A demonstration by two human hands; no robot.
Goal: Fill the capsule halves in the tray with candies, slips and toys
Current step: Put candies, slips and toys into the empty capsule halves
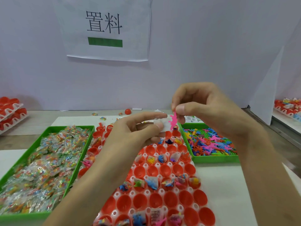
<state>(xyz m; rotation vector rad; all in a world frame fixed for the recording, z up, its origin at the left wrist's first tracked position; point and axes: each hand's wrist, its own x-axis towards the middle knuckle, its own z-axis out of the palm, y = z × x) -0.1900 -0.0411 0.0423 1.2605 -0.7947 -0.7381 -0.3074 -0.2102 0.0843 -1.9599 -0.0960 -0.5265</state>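
Both hands are raised: the right hand (203, 108) pinches a pink toy figure (173, 120) between thumb and forefinger, and the left hand (135, 129), at its 9 o'clock, pinches a folded white slip (163, 127) just beside that toy. Below them at 6 o'clock lies the white tray (147, 192) of red capsule halves (154, 170), some rows filled. A green bin of candy packets (70, 127) sits at 8 o'clock and a green bin of toys (211, 159) at 4 o'clock.

One candy bin (24, 215), one toy bin (215, 159), one capsule tray (162, 191), one wall sign (133, 22)

candy bin (24, 158) left of tray (202, 204), toy bin (216, 159) right
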